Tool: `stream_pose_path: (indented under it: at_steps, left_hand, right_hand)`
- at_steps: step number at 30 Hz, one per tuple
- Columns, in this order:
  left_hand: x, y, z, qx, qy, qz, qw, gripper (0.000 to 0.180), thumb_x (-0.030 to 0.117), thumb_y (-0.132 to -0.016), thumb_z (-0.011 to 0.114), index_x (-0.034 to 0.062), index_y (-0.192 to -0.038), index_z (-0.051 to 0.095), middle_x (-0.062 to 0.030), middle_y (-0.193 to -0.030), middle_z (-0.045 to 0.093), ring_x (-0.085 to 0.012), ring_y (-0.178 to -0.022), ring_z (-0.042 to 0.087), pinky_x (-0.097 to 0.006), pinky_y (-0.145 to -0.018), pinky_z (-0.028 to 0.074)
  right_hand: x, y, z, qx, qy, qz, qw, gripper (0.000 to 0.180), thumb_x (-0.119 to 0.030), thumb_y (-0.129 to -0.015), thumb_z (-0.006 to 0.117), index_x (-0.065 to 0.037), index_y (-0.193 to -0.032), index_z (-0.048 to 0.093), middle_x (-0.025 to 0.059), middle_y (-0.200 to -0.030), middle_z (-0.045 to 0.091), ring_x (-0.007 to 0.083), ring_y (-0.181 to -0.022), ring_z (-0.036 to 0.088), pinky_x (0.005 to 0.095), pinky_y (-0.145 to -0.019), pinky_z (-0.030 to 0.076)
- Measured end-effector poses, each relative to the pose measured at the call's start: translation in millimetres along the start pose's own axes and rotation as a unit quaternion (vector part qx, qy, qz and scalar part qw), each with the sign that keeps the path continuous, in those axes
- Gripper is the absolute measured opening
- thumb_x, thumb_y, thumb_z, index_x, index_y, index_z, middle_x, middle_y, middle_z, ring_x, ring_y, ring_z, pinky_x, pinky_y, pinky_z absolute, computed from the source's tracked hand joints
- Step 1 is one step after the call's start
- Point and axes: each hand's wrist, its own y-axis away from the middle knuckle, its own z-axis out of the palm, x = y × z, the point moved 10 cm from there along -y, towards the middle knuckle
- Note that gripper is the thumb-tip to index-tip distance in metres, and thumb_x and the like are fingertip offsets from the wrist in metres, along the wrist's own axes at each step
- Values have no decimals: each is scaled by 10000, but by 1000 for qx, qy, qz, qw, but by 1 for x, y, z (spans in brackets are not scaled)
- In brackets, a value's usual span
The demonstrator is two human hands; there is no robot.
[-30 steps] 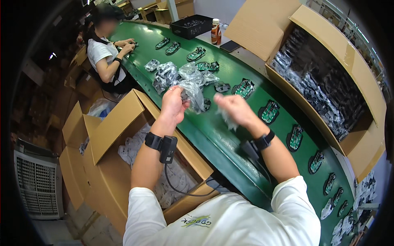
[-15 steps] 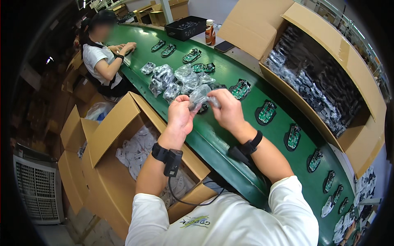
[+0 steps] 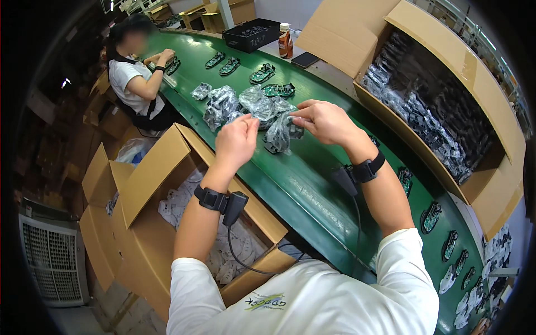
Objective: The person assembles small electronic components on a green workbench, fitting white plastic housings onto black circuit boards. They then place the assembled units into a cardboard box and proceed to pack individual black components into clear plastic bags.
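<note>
My right hand is closed in a pinch on a crinkled clear plastic bag, which hangs over the green belt with a dark part showing through it. To its left, my left hand is closed, its thumb against curled fingers. Whatever it may grip is hidden, and it is apart from the bag. Just beyond both hands lies a heap of similar bagged parts. Green circuit boards on dark, rounded bases, such as one circuit board, stand in a row along the belt.
An open carton of white parts is at my left. Another large carton, full of bagged dark parts, sits at the right. Beyond the belt are a black bin, a bottle and a phone. A co-worker sits far left.
My hands have moved apart, the right one rightward and farther up the belt. The bag now hangs from my right hand. The co-worker's hands have risen, with a board below them.
</note>
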Motion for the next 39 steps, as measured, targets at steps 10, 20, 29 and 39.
stream_pose_path:
  at_steps: [10, 20, 29, 39]
  left_hand:
    - [36, 25, 25, -39, 2, 7, 999, 425, 314, -891, 719, -9, -1165, 690, -201, -914, 726, -369, -788, 704, -419, -682, 560]
    - [43, 1, -12, 27, -19, 100, 994, 167, 165, -938, 689, 13, -960, 756, -109, -748, 705, -173, -646, 680, -300, -615, 514]
    - [54, -54, 11, -75, 260, 33, 962, 433, 257, -923, 727, 20, -1278, 655, -171, -1136, 694, -231, -992, 661, -330, -878, 526]
    - [-63, -52, 52, 9, 347, -98, 933, 237, 173, -947, 719, 15, -1124, 720, -105, -989, 757, -156, -815, 711, -253, -740, 554]
  right_hand:
    - [9, 2, 0, -43, -158, 187, 969, 294, -278, -962, 639, -8, -984, 753, 193, -908, 713, 356, -830, 679, 426, -741, 519]
    - [5, 6, -22, 108, -103, 34, 988, 196, -170, -942, 657, -13, -996, 761, 161, -1109, 710, 325, -972, 684, 372, -851, 536]
    - [49, 28, -59, 337, -539, 124, 762, 203, -190, -1016, 578, 4, -1065, 614, 73, -1004, 699, 97, -780, 574, 293, -726, 488]
    - [56, 31, 5, 150, -254, 184, 937, 496, -311, -812, 821, -14, -1174, 658, 201, -1067, 692, 275, -1012, 682, 388, -882, 538]
